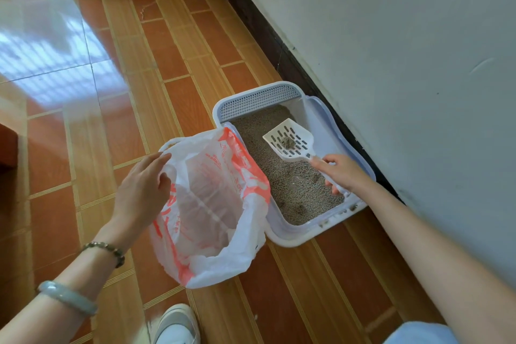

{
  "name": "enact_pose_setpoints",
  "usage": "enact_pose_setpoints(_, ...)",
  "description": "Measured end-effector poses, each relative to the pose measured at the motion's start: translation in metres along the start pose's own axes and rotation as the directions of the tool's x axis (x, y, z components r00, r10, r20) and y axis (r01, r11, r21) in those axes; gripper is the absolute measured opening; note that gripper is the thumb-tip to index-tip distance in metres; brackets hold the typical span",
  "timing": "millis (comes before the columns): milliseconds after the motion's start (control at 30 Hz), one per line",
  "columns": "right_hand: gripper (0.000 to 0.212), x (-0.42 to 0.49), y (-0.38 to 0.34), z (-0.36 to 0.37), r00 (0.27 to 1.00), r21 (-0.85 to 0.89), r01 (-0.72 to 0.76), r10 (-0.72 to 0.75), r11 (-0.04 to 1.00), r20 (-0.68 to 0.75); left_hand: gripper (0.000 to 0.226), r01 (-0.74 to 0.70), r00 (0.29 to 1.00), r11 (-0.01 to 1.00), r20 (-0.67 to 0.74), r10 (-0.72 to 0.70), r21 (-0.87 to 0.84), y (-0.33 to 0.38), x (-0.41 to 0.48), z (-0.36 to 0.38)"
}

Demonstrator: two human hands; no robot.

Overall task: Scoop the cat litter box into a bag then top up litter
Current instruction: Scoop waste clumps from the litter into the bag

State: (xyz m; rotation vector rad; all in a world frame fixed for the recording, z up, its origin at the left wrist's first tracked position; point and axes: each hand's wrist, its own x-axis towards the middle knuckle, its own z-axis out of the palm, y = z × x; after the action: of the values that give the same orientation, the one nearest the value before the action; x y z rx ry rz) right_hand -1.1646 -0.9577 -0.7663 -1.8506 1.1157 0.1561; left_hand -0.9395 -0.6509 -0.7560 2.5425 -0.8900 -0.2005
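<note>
Clump (287, 143) on board, bag (212, 204) next
Right hand (342, 172) grips the scoop (293, 131), left hand (142, 190) fingers relaxed at the bag; I'd keep it level till it's over the opening.

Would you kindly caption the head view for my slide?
Right hand holds a slotted scoop with a clump over the litter box; left hand touches the open plastic bag.

Left hand (142, 190) fingers loosely spread, right hand (344, 174) fingers curled round scoop handle (314, 158), forearms extended
</note>
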Motion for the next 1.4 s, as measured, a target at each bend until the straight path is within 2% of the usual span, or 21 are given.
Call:
enact_pose_setpoints(300,0.031,-0.012,-0.004,-0.027,0.997,-0.110,0.002,-0.011,0.994,-0.078,0.045,-0.025,1.000,0.999,0.005,0.025,-0.025,0.003,-0.002,-0.003)
enact_pose_setpoints(467,0.038,-0.025,-0.035,-0.038,0.989,-0.072,0.118,-0.124,0.990,-0.084,0.052,-0.033,0.998,0.995,0.041,0.037,-0.095,-0.003,0.000,-0.005)
enact_pose_setpoints(533,0.040,-0.036,-0.054,-0.038,0.983,-0.078,0.179,-0.181,0.981,-0.025,0.055,-0.014,0.998,0.992,0.051,0.021,-0.124,-0.002,0.002,-0.006)
enact_pose_setpoints(633,0.040,-0.053,-0.089,-0.033,0.966,-0.117,0.236,-0.220,0.965,0.136,0.063,0.017,0.994,0.990,0.113,-0.001,-0.142,-0.002,0.006,-0.010)
enact_pose_setpoints(800,0.043,-0.060,-0.125,0.001,0.917,-0.301,0.264,-0.142,0.916,0.372,0.069,0.045,0.979,0.985,0.203,-0.011,-0.165,-0.007,0.006,-0.011)
enact_pose_setpoints(867,0.037,-0.056,-0.127,0.021,0.904,-0.385,0.275,-0.100,0.881,0.416,0.070,0.055,0.975,0.984,0.221,-0.016,-0.172,-0.010,0.002,-0.011)
enact_pose_setpoints(967,0.032,-0.053,-0.127,0.049,0.914,-0.556,0.328,-0.110,0.764,0.390,0.076,0.065,0.967,0.983,0.255,-0.019,-0.173,-0.014,-0.003,-0.011)
enact_pose_setpoints(1033,0.039,-0.055,-0.127,0.067,0.921,-0.698,0.377,-0.170,0.608,0.350,0.080,0.062,0.962,0.984,0.272,-0.015,-0.168,-0.016,-0.006,-0.009)
enact_pose_setpoints(1100,0.035,-0.057,-0.126,0.081,0.912,-0.801,0.408,-0.235,0.439,0.336,0.080,0.050,0.960,0.985,0.280,-0.002,-0.166,-0.016,-0.008,-0.007)
enact_pose_setpoints(1200,0.030,-0.059,-0.122,0.095,0.879,-0.858,0.435,-0.334,0.272,0.340,0.079,0.042,0.957,0.986,0.290,0.006,-0.160,-0.015,-0.010,-0.005)
enact_pose_setpoints(1300,0.037,-0.058,-0.115,0.100,0.832,-0.881,0.442,-0.446,0.170,0.331,0.078,0.062,0.956,0.986,0.292,-0.015,-0.155,-0.013,-0.011,-0.004)
enact_pose_setpoints(1400,0.039,-0.056,-0.111,0.094,0.804,-0.872,0.455,-0.504,0.178,0.317,0.078,0.070,0.957,0.983,0.291,-0.017,-0.171,-0.014,-0.011,-0.003)
